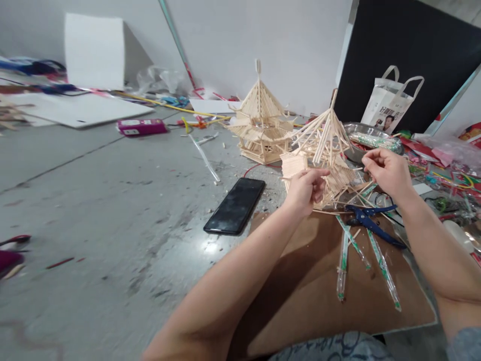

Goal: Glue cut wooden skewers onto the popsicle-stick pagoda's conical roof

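Observation:
A half-built pagoda of thin wooden sticks [323, 145] is held above a brown cardboard sheet [300, 281]. My left hand [306, 190] grips its lower left side. My right hand [387, 170] is at its right side, fingers pinched together near the sticks; whether they hold a stick is hard to see. A finished stick pagoda [261, 123] stands on the floor just behind. Blue-handled pliers [370, 223] and several wrapped chopsticks [381, 265] lie on the cardboard below my right hand.
A black phone [236, 205] lies on the grey concrete floor left of the cardboard. A metal tray [370, 138], a white paper bag [391, 103] and colourful clutter sit at the right. A pink box [142, 126] and white boards [78, 108] lie far left.

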A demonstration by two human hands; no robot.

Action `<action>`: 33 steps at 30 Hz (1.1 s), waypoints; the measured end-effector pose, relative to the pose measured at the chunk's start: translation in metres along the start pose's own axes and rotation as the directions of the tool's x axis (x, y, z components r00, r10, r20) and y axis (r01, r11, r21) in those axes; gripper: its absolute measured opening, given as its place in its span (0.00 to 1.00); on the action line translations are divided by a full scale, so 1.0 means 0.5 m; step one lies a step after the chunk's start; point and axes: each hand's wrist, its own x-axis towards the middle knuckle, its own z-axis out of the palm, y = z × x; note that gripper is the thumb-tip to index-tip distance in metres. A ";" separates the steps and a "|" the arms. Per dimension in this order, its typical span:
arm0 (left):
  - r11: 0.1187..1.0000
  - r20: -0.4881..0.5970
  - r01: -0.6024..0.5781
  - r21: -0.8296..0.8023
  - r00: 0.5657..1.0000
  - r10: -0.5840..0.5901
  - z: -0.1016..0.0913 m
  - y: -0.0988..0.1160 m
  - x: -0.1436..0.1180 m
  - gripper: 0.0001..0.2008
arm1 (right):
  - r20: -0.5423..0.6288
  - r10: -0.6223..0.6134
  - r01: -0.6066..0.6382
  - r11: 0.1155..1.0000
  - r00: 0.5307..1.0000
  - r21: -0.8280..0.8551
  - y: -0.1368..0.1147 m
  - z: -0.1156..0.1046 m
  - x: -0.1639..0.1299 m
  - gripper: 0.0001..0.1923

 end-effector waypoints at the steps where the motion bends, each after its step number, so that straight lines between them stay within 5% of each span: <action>1: 1.000 0.011 0.020 0.017 1.000 -0.020 0.002 -0.004 -0.005 0.07 | 0.033 0.023 -0.022 0.999 0.999 -0.037 0.011 -0.007 -0.014 0.08; 6: 0.990 0.105 0.035 0.140 0.993 -0.050 0.014 -0.024 -0.025 0.08 | 0.272 0.143 -0.056 0.951 0.952 -0.303 0.053 -0.033 -0.074 0.10; 10: 0.855 0.259 -0.167 0.491 0.965 0.039 0.014 -0.034 -0.030 0.07 | 0.461 0.190 0.018 0.912 0.867 -0.409 0.081 -0.028 -0.102 0.10; 13: 0.463 0.444 -0.418 0.782 0.894 0.058 0.008 -0.036 -0.033 0.09 | 0.604 0.171 0.118 0.905 0.779 -0.408 0.091 -0.008 -0.114 0.10; 17: -0.096 0.516 -0.531 0.842 0.844 -0.145 -0.001 -0.023 -0.038 0.09 | 0.691 0.158 0.222 0.877 0.705 -0.427 0.083 0.035 -0.121 0.11; 21: -0.396 0.427 -0.530 0.750 0.845 -0.321 -0.004 0.004 -0.040 0.15 | 0.710 0.133 0.323 0.822 0.691 -0.468 0.070 0.086 -0.119 0.14; 25: -0.468 0.327 -0.486 0.738 0.864 -0.382 -0.001 0.024 -0.044 0.16 | 0.694 0.148 0.349 0.780 0.704 -0.520 0.067 0.130 -0.116 0.14; 33: -0.473 0.388 -0.527 0.706 0.847 -0.364 -0.005 0.009 -0.045 0.15 | 0.694 0.127 0.378 0.762 0.708 -0.525 0.070 0.165 -0.125 0.14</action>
